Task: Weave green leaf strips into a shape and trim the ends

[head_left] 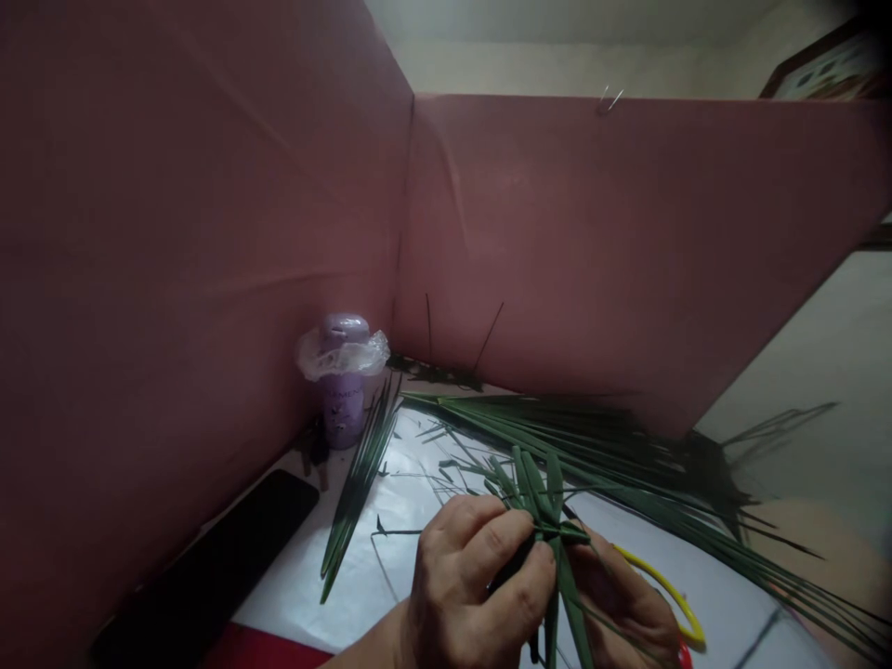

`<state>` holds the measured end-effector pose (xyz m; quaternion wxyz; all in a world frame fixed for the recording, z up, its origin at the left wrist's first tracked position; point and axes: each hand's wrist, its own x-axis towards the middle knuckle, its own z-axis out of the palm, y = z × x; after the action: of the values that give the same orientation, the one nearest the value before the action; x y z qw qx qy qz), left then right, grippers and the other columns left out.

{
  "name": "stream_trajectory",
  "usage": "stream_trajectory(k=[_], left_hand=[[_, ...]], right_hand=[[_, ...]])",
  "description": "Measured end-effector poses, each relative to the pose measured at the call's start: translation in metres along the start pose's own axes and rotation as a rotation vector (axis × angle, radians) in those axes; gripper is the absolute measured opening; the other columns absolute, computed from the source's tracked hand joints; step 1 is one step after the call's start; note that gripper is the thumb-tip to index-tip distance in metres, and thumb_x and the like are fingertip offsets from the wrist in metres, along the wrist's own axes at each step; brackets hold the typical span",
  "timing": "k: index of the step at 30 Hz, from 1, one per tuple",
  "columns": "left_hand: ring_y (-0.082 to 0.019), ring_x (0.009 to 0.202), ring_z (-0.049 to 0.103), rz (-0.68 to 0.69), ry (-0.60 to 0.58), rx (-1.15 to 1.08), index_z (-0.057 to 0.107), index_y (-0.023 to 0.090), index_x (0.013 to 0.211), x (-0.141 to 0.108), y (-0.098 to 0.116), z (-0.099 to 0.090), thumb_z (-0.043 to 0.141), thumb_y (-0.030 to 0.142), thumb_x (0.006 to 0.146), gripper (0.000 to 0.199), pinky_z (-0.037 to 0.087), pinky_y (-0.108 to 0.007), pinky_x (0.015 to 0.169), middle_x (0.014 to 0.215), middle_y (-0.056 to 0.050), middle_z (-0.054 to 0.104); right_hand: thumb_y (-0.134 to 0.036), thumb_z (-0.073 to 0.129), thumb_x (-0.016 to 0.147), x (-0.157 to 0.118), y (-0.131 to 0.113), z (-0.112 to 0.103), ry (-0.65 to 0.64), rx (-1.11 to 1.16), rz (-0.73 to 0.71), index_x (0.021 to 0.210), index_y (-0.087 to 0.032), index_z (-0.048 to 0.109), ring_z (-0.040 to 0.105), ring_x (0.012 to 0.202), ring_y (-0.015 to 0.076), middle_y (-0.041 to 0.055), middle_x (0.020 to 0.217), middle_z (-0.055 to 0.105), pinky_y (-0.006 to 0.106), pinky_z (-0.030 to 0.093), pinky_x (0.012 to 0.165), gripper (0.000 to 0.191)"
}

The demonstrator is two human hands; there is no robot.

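Note:
Green leaf strips, folded and crossed into a woven piece (536, 483), are held up over the white surface near the bottom centre. My left hand (480, 576) has its fingers bent round the left side of the piece. On its right side, my right hand (623, 604) grips it from behind, partly hidden by hanging strips. Loops of leaf stick up above the fingers, and long strips hang down between the hands. A yellow curved handle (669, 590) lies just right of my right hand, with a bit of red beside it.
A purple bottle (344, 400) in clear plastic stands at the back left, near a small leaf bundle (362, 483). A black flat object (216, 567) lies at the left. Long palm leaves (557, 432) stretch across the back, before pink panels (557, 232). Leaf scraps litter the white sheet (411, 465).

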<state>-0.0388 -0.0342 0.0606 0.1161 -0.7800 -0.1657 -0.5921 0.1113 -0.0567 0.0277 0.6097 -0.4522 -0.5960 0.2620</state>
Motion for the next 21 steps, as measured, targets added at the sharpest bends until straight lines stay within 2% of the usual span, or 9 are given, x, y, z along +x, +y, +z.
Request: stream_trajectory(k=[2, 5, 8, 13, 18, 21], left_hand=[[-0.021, 0.075, 0.063, 0.010, -0.018, -0.026, 0.061, 0.014, 0.100, -0.0006, -0.0009, 0.0003, 0.049, 0.012, 0.076, 0.027, 0.050, -0.036, 0.070, 0.083, -0.014, 0.069], [-0.022, 0.076, 0.063, 0.013, -0.030, -0.062, 0.060, 0.011, 0.102, -0.0014, -0.0014, 0.0011, 0.049, 0.010, 0.075, 0.029, 0.051, -0.037, 0.070, 0.084, -0.015, 0.069], [-0.022, 0.077, 0.063, 0.012, -0.048, -0.091, 0.059, 0.010, 0.104, -0.0013, -0.0005, 0.0014, 0.048, 0.008, 0.075, 0.031, 0.050, -0.037, 0.070, 0.084, -0.016, 0.069], [-0.023, 0.078, 0.064, -0.013, -0.067, -0.143, 0.055, 0.011, 0.112, -0.0014, -0.0001, 0.0013, 0.048, 0.007, 0.076, 0.036, 0.050, -0.038, 0.072, 0.084, -0.017, 0.069], [-0.022, 0.079, 0.064, -0.038, -0.100, -0.152, 0.053, 0.015, 0.116, -0.0038, -0.0010, 0.0022, 0.048, 0.009, 0.078, 0.040, 0.049, -0.038, 0.073, 0.086, -0.015, 0.070], [-0.022, 0.079, 0.064, -0.037, -0.108, -0.139, 0.053, 0.013, 0.114, -0.0035, -0.0013, 0.0022, 0.047, 0.007, 0.076, 0.039, 0.049, -0.037, 0.073, 0.086, -0.015, 0.069]], right_hand=[[-0.038, 0.052, 0.086, -0.0031, 0.0003, -0.0006, -0.005, -0.029, -0.004, 0.095, -0.023, 0.061, 0.061, 0.083, 0.0194, 0.0035, 0.094, 0.063, 0.034, 0.051, 0.069, 0.020], [-0.035, 0.052, 0.087, -0.0057, -0.0013, -0.0001, -0.008, -0.068, 0.003, 0.099, -0.021, 0.059, 0.060, 0.084, 0.0176, 0.0036, 0.100, 0.061, 0.032, 0.051, 0.068, 0.019], [-0.037, 0.051, 0.087, -0.0043, -0.0032, 0.0004, 0.000, -0.088, 0.003, 0.095, -0.022, 0.060, 0.060, 0.077, 0.0171, 0.0029, 0.092, 0.063, 0.030, 0.051, 0.063, 0.019], [-0.039, 0.054, 0.081, 0.0000, -0.0062, 0.0005, 0.042, -0.073, -0.013, 0.077, -0.029, 0.066, 0.062, 0.066, 0.0268, 0.0037, 0.072, 0.065, 0.038, 0.051, 0.054, 0.016], [-0.037, 0.054, 0.080, -0.0009, -0.0079, 0.0015, 0.045, -0.044, -0.010, 0.075, -0.029, 0.068, 0.061, 0.055, 0.0245, 0.0034, 0.063, 0.063, 0.034, 0.049, 0.044, 0.017], [-0.035, 0.057, 0.080, -0.0023, -0.0062, 0.0015, 0.061, -0.042, -0.026, 0.075, -0.026, 0.068, 0.061, 0.059, 0.0236, 0.0041, 0.067, 0.065, 0.034, 0.050, 0.050, 0.015]])
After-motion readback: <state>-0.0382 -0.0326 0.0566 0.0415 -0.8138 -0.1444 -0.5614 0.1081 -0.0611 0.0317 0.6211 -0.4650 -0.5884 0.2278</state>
